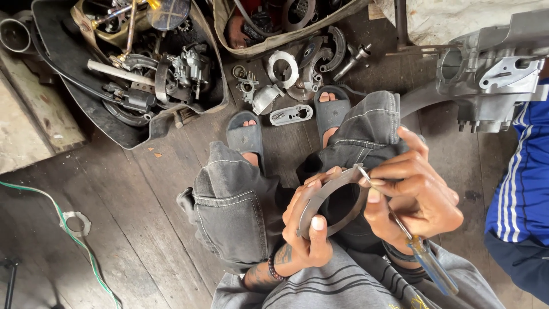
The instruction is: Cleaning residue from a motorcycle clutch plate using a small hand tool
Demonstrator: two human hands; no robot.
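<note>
Curved grey metal plate [327,201] (thin, flat) between hands [366,217]

Your left hand [306,232] clamps a curved grey metal ring [329,200] by its lower edge, thumb pressed on its face; your right hand [414,191] pinches a screwdriver [413,243], tip touching the ring's upper end, blue handle pointing back toward you; below your knees lie sandals, scattered engine parts [289,80] on the wooden floor [143,212]; an aluminium engine casing [492,71] sits at right.
</note>
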